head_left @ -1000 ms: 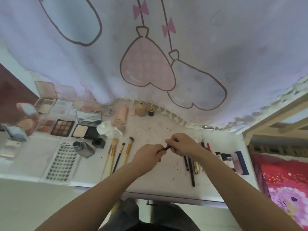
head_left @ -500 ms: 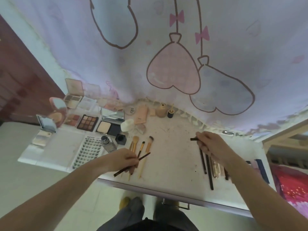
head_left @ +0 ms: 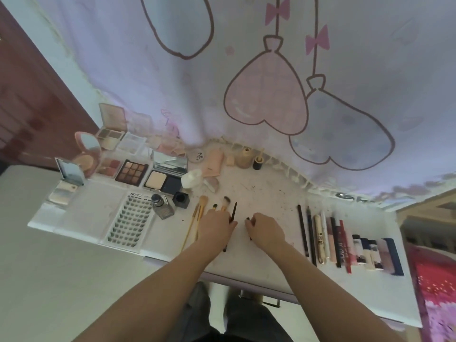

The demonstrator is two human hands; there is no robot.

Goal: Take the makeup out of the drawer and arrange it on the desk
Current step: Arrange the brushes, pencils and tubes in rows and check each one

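- Thin black pencil (head_left: 233, 211) lying on the tabletop (head_left: 261, 193) near the middle, just right of the brushes; lower part hidden under the left hand, a short end showing below the wrist.
- Left hand (head_left: 216, 227) palm down over the brush handles, fingers curled, fingertips at the black pencil; pinching or merely touching: cannot tell.
- Right hand (head_left: 265, 228) just beside the left, apart from it, fingers curled round a small dark cap (head_left: 247, 219) whose end shows at the fingertips.
- Gold-handled brushes (head_left: 201, 208) in a row left of the pencil, bristles pointing away from the person, handles partly covered by the left hand.
- Row of pencils, tubes and lipsticks (head_left: 340, 240) laid side by side on the right part of the tabletop, well apart from the hands.
- Glass bottle (head_left: 161, 206) and small black pot (head_left: 181, 199) left of the brushes, standing close together.
- Tray of false lashes (head_left: 128, 218) marked XOYO at the front left edge.
- Brown eyeshadow palette (head_left: 132, 171), powder compact (head_left: 162, 181) and other open palettes at the back left; round pink mirror compact (head_left: 87, 150) beyond them.
- Peach tube (head_left: 213, 162), small tan bottle (head_left: 244, 157) and white pump bottle (head_left: 192, 178) along the back.
- Curtain (head_left: 266, 102) with heart-shaped balloons hanging behind the tabletop.
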